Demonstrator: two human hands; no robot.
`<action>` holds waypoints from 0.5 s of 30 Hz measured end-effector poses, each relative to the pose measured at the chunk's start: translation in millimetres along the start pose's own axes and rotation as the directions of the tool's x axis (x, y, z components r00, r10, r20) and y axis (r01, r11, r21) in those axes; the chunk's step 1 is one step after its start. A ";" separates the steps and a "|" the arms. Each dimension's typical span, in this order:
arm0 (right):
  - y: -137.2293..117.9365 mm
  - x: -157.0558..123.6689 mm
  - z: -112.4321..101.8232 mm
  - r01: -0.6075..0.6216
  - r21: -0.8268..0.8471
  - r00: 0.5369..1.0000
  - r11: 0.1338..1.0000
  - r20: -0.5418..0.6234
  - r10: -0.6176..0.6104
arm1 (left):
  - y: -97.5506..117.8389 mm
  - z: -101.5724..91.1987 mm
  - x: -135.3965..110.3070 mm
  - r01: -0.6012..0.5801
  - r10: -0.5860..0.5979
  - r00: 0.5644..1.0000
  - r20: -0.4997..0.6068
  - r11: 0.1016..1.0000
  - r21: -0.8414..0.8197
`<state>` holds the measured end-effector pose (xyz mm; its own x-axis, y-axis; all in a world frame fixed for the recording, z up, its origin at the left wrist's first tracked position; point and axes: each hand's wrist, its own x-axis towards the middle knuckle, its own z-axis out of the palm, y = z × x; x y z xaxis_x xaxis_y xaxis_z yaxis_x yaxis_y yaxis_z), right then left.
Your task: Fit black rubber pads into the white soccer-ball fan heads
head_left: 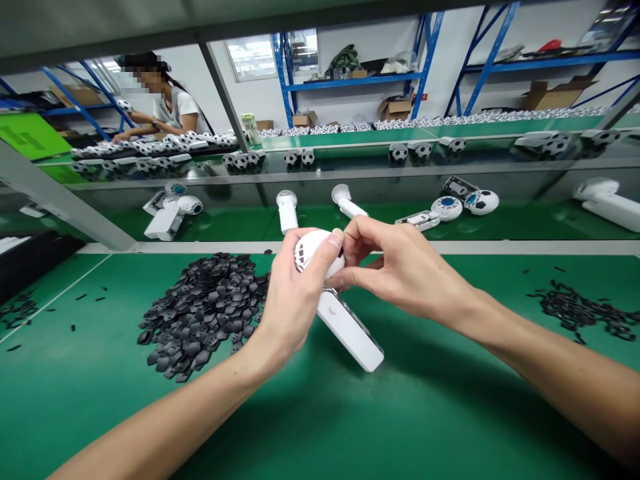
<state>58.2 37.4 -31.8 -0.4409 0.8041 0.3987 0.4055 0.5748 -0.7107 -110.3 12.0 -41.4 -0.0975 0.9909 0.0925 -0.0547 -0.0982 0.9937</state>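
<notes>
A white handheld fan (350,331), with a round slotted head and a straight handle, is tilted in front of me above the green bench. My left hand (290,303) is closed around its round head, thumb on top. At the right side of the head, my right hand (400,270) is closed in a pinch against the edge. A dark spot shows beside the left thumb; what the right fingertips hold, if anything, is hidden. The handle points down toward the lower right. Left of the hands lies a large pile of small black plastic pieces (200,313).
Thin black parts (590,310) lie in a heap at right. Behind the bench, the conveyor belt (240,223) carries several white fans (167,213). A raised shelf (350,167) beyond holds football-patterned fans. A metal post (65,193) stands at left. A person (175,113) sits across.
</notes>
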 end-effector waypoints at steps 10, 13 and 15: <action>17.4 -8.0 34.5 0.280 -0.552 0.845 0.785 -0.247 -0.475 | 20.8 4.1 -3.6 0.054 -0.055 0.999 0.002 0.974 -0.220; 16.6 -10.8 29.9 0.278 -0.536 0.863 0.797 -0.224 -0.452 | 18.6 5.5 -4.6 0.068 -0.062 0.998 0.033 0.962 -0.264; 14.3 -10.0 25.2 0.297 -0.488 0.875 0.821 -0.204 -0.438 | 13.5 6.4 -3.7 0.071 -0.061 0.997 0.044 0.956 -0.284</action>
<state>48.3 33.8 -60.6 -0.4002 0.4830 0.7788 0.5926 0.7847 -0.1820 -104.3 7.5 -28.0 -0.0505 0.9981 0.0346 -0.3414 -0.0498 0.9386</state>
